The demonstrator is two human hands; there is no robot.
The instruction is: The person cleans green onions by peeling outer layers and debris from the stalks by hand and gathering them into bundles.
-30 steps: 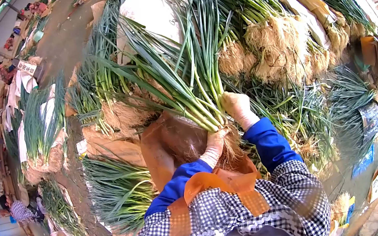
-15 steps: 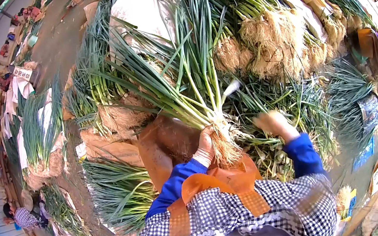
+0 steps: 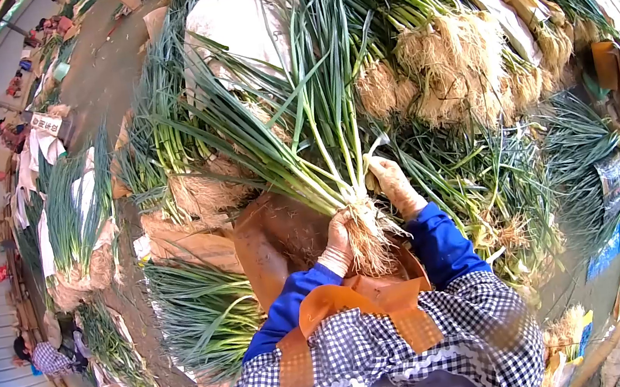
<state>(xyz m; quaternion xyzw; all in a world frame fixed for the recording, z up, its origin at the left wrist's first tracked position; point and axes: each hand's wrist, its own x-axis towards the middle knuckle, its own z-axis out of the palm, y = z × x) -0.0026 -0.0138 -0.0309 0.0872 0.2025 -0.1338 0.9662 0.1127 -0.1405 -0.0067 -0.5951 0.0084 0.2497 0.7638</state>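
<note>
A bunch of green onions (image 3: 308, 182) fans out over my lap, leaves toward the top and pale, stringy roots (image 3: 368, 245) toward me. My left hand (image 3: 340, 241) is closed around its base, just above the roots. At the right side of the stalks, my right hand (image 3: 390, 180) pinches a pale, peeling leaf (image 3: 376, 145) close to the bunch. The fingertips of my right hand are partly turned away. An orange-brown apron (image 3: 265, 240) lies under the bunch.
Bundles with thick roots (image 3: 452, 72) lie ahead at the right, near a white sack (image 3: 242, 31). Loose leaves (image 3: 478, 192) are heaped to my right. Another onion pile (image 3: 204, 313) is at left. A person (image 3: 46, 355) sits at the far left.
My right hand moved from the bunch out to the right over the loose leaves, then came back to the stalks. My left hand kept its hold while the roots came into fuller view.
</note>
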